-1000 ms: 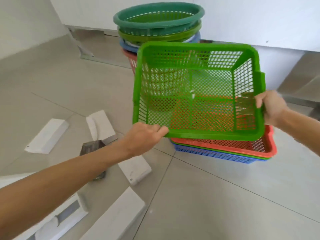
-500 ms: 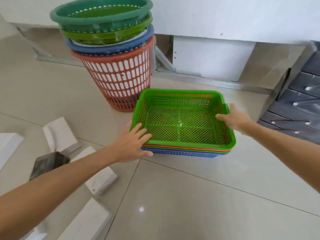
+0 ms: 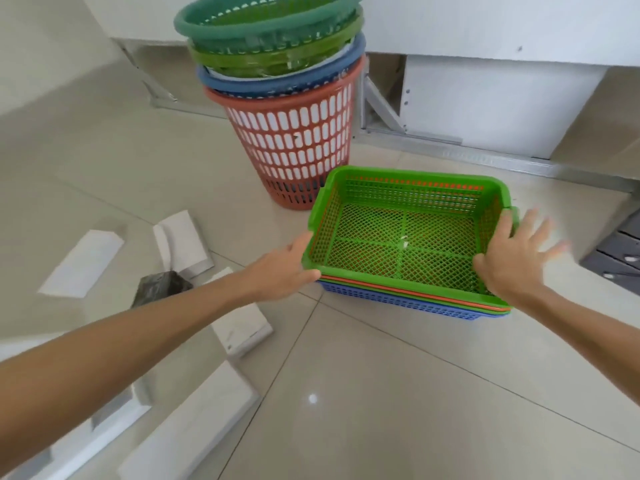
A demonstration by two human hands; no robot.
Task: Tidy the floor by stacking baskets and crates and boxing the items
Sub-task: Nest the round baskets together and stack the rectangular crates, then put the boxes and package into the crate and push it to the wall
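Note:
A green mesh crate sits nested on top of a stack of crates; orange and blue ones show beneath it on the floor. My left hand touches the green crate's near left corner with fairly straight fingers. My right hand hovers at the crate's right rim, fingers spread and blurred, holding nothing. Behind the crates stands a stack of round baskets: red at the bottom, then blue, green and teal.
Several flat white boxes lie on the tiled floor at left, such as one box and another. A dark wrapped block lies among them. A metal rail runs along the wall; dark steps are at right.
The green crate went from being held up in both hands to resting on the crate stack. Both hands have let go; the right hand has spread open beside the rim.

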